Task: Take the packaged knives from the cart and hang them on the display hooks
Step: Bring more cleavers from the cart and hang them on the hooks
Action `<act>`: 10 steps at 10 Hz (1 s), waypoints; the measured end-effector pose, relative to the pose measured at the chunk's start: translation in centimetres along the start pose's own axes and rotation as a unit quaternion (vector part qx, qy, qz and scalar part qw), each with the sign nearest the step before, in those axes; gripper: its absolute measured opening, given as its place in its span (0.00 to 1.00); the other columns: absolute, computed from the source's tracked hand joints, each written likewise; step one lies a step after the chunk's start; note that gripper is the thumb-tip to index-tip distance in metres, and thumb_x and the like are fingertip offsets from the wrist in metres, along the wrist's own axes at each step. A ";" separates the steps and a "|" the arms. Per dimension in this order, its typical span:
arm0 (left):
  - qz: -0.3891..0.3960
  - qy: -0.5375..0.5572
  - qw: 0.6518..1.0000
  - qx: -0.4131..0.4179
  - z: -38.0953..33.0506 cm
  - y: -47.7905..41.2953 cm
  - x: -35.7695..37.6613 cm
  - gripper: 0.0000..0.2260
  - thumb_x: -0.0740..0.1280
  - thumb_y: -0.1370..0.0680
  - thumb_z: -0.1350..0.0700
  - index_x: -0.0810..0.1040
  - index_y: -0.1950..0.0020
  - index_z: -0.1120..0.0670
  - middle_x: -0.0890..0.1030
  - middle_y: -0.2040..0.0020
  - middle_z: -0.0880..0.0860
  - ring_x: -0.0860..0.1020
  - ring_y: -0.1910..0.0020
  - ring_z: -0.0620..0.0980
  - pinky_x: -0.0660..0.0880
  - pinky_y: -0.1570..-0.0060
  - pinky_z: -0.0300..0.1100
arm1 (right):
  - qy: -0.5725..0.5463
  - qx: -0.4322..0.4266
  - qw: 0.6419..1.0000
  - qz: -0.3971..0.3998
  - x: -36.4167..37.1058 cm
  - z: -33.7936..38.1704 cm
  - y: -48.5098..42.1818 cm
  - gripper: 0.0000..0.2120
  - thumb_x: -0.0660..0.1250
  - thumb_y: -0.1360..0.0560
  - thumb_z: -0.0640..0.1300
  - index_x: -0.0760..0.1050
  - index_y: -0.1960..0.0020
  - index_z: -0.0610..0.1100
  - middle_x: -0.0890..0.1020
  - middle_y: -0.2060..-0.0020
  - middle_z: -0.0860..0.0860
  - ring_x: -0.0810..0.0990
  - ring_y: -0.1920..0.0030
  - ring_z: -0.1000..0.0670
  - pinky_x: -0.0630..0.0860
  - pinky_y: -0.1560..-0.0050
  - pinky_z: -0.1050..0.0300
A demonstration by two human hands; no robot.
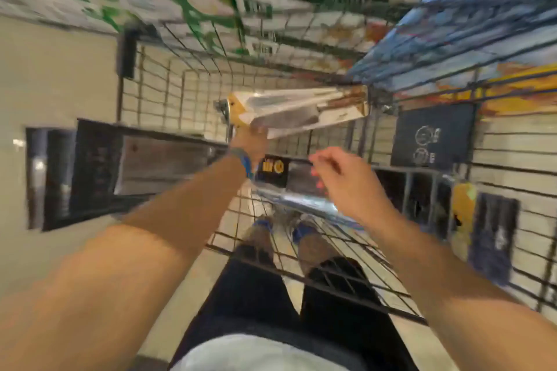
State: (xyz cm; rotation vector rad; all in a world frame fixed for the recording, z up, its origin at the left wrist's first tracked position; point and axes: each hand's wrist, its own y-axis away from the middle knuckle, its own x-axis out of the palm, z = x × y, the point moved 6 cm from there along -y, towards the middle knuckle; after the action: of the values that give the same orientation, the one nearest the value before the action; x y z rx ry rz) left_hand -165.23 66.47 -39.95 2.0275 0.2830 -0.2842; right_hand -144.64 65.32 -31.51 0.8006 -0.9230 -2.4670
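Packaged knives [298, 111] were gripped at one end by the left hand [251, 141], which held them above the wire cart [316, 275]. The right hand [343, 181] hung with loosely curled fingers and held nothing, just over another shiny package [298, 194] lying in the cart. Blur hid whether it touched.

Worn on the head, looking steeply down and a little forward through a wide-angle lens, with cart [361, 300] wires and shelves bent toward the edges. Close above the left hand [251, 141] and right hand [340, 178] at mid-frame, forearms entering from the bottom corners, legs [259, 295] and shoes [304, 232] straight below. Blurred throughout.
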 end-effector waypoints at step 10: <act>-0.183 0.052 0.982 -0.019 5.8 -14.6 1.0 0.21 0.59 0.20 0.59 0.66 0.26 0.53 0.76 0.37 0.55 0.77 0.41 0.53 0.74 0.48 0.42 | 0.632 -0.126 0.763 -0.055 8.2 -3.2 -26.2 0.49 0.83 0.39 0.60 0.66 0.27 0.41 0.71 0.32 0.38 0.69 0.32 0.37 0.70 0.35 0.38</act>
State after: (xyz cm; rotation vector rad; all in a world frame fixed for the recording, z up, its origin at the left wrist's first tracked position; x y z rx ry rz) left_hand -169.40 67.95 -55.04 1.9470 0.7244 -0.3968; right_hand -152.90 78.10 -54.59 1.9929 -0.0066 -1.4108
